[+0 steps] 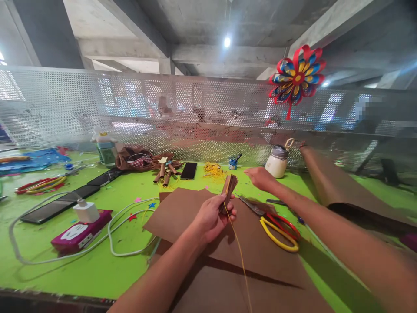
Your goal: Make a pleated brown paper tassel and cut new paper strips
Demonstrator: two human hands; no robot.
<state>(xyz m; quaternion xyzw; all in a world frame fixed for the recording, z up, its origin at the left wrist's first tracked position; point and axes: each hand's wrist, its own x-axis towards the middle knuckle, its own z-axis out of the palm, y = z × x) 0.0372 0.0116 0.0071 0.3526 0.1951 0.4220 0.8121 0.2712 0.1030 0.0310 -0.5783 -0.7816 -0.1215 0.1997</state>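
Brown sheets (267, 261) lie beneath the left hand (213, 219), which grips a folded-paper bundle (230, 187), apparently being tied; wrapping calls for taut yellow string (241, 252), though what the right hand (262, 179) holds, I cannot tell.

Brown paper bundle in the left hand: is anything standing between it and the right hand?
Nothing visible stands between the right hand and the brown paper bundle, gripped in the left hand. The scissors lie nearer the wearer, outside that gap.

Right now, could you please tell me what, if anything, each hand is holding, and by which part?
The left hand grips a folded brown paper bundle by its lower end; whether the right hand holds anything cannot be told.
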